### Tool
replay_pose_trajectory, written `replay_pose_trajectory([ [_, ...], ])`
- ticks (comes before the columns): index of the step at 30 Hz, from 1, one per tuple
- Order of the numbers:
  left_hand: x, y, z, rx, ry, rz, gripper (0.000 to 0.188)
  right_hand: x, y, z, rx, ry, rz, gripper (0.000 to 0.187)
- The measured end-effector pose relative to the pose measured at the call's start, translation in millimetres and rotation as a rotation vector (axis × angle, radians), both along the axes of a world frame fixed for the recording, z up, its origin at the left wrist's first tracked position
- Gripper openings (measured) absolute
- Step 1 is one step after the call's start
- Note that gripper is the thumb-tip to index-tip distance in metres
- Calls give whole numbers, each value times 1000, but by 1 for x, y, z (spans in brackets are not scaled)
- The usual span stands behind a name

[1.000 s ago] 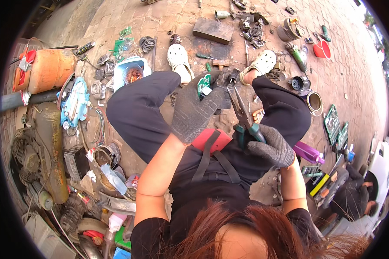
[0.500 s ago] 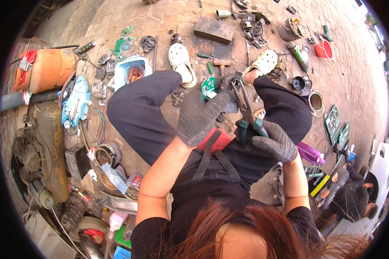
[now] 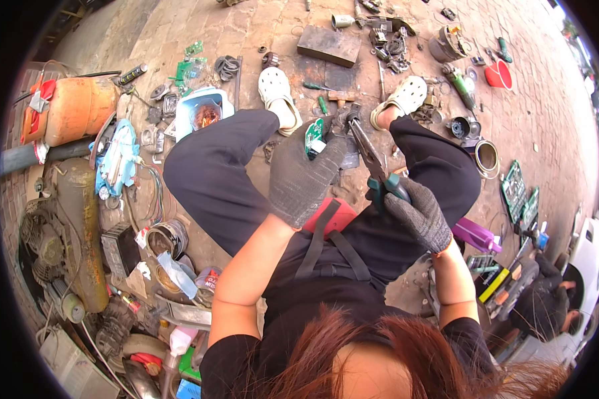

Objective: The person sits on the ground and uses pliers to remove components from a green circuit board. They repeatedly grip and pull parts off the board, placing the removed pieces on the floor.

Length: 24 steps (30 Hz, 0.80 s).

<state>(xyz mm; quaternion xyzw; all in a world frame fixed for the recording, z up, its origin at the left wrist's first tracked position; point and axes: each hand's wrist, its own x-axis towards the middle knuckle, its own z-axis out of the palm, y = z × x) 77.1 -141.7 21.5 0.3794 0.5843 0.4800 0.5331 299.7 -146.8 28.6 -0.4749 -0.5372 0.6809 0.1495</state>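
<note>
My left hand (image 3: 301,174), in a dark grey knit glove, is closed around a small green circuit board (image 3: 314,135) with a white part on it. In the same grey glove type, my right hand (image 3: 416,213) grips long-nosed pliers (image 3: 368,151) by their dark teal handles. The plier jaws point away from me, their tips just right of the board, near a small dark part beside my left fingers. Whether the tips touch that part I cannot tell. Beyond my hands lie a hammer (image 3: 341,97) and a green-handled screwdriver (image 3: 319,86) on the ground.
A metal block (image 3: 329,45) sits ahead. To the left are a white-blue tub (image 3: 203,93), an orange gas cylinder (image 3: 80,110) and open cans. An angle grinder (image 3: 459,86), a red bucket (image 3: 498,75) and circuit boards (image 3: 514,189) lie right. Another person (image 3: 542,302) is at lower right.
The circuit board has tilted and moved slightly left with my left hand. My right hand and the pliers have shifted a little left, and the handles have drawn closer together.
</note>
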Motion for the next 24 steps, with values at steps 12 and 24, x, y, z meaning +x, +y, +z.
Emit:
replay_pose_trajectory([
  [12, 13, -10, -10, 40, 7, 168, 31, -7, -16, -24, -180, 125, -47, 35],
  [24, 8, -14, -11, 40, 58, 166, 30, -13, -19, -28, -264, 187, -78, 34],
])
